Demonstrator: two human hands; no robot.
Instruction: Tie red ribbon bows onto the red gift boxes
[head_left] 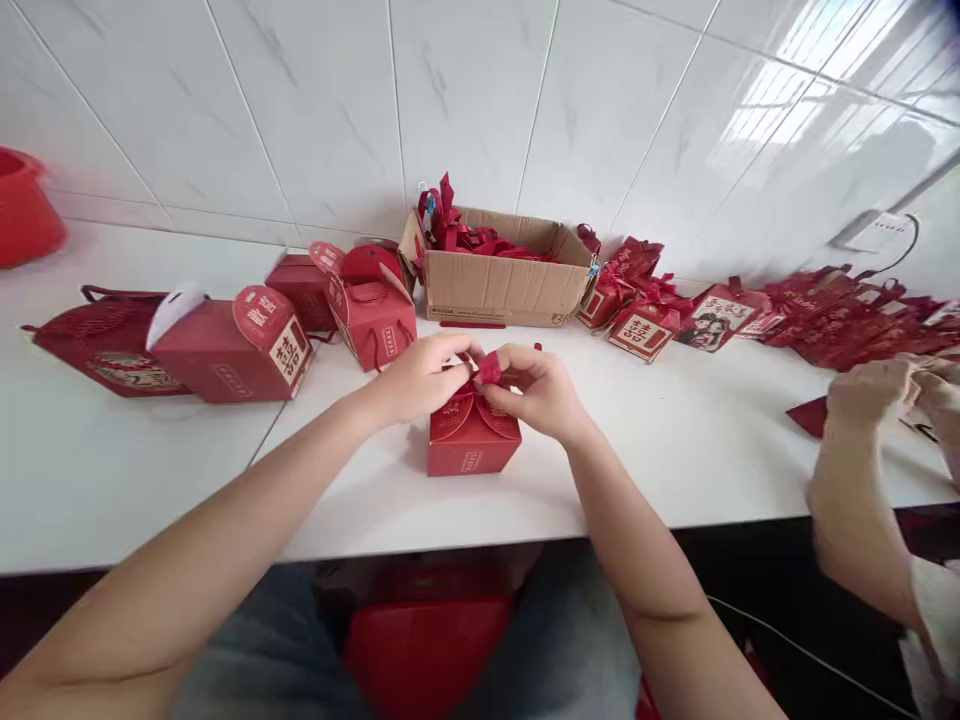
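Note:
Right in front of me on the white table stands a small red gift box (474,445) with rounded top flaps folded together. Over its top, a red ribbon (489,368) is pinched between my fingers. My left hand (431,378) is closed on the ribbon from the left, its fingertips near the flaps. From the other side my right hand (536,388) grips the ribbon, thumb and forefinger together. Part of the ribbon and the top of the flaps are hidden behind my fingers.
A cardboard box (502,285) of red ribbons stands by the tiled wall. Larger red gift boxes (232,350) sit on the left, smaller decorated boxes (641,330) on the right. A co-worker's hands (877,390) are at the far right. The table edge (337,557) runs below my arms.

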